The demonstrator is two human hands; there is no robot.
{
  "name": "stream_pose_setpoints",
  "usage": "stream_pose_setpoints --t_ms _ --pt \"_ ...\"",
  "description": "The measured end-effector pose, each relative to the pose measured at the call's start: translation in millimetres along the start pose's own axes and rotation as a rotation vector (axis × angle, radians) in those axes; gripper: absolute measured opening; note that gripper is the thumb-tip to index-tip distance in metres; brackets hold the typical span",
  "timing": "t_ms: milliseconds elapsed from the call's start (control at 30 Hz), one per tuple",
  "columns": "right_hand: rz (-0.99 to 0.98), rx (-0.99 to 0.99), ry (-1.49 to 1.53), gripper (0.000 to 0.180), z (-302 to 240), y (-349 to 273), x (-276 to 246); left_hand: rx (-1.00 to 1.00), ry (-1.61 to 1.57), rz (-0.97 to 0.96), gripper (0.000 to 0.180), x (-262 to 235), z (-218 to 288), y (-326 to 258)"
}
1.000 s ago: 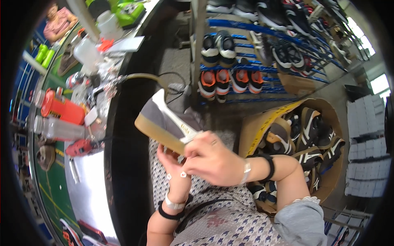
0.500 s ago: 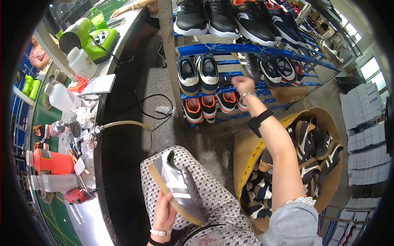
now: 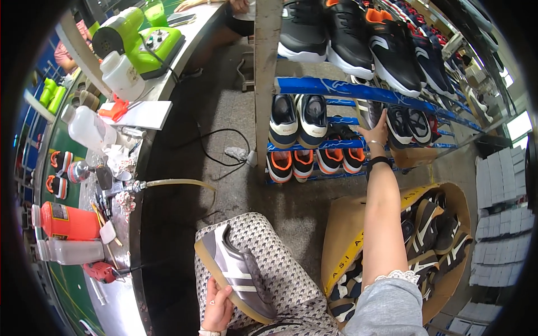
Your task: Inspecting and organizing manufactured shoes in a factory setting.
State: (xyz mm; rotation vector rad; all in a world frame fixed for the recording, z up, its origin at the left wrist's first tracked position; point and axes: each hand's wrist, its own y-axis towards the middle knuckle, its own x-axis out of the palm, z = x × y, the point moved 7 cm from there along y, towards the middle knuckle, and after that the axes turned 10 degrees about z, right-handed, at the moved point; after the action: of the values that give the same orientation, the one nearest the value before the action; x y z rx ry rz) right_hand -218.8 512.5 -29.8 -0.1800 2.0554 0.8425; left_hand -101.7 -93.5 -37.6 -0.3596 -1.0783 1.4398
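My left hand (image 3: 217,307) grips a silver-grey sneaker (image 3: 238,274) with two white stripes and a tan gum sole, tilted above my lap. Its fingers and thumb close on the sole edge. Stretched out to the shoe rack, my right hand (image 3: 375,133) has its thumb and fingers spread at the near end of a second grey sneaker (image 3: 367,110) on the middle tier. The fingertips seem to touch or nearly touch that sneaker; whether they grip it is unclear. Beside it stand navy-and-white sneakers (image 3: 311,120) and dark sneakers (image 3: 409,126).
Black sneakers (image 3: 350,45) fill the rack's upper tier, above a blue-wrapped bar (image 3: 330,86). A cardboard box (image 3: 343,235) of shoes stands at right. On the left bench (image 3: 140,126) are bottles, a lime-green machine (image 3: 148,47) and a hose (image 3: 185,182). Another person's hand rests at the far bench.
My right hand has reached farther to the grey sneaker on the rack, its fingers opening from a curled shape. The view has shifted left. My left hand still holds its sneaker.
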Motion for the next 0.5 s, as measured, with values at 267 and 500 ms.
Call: stream_pose_setpoints --t_ms 267,500 --pt "-0.210 0.265 0.518 0.096 -16.8 -57.5 -58.0 -0.010 0.070 -0.040 0.057 21.3 16.6 7.3" --pt "-0.580 0.260 0.821 0.085 -42.3 -204.8 -247.3 0.049 -0.222 -0.464 0.065 40.8 20.3 -24.9"
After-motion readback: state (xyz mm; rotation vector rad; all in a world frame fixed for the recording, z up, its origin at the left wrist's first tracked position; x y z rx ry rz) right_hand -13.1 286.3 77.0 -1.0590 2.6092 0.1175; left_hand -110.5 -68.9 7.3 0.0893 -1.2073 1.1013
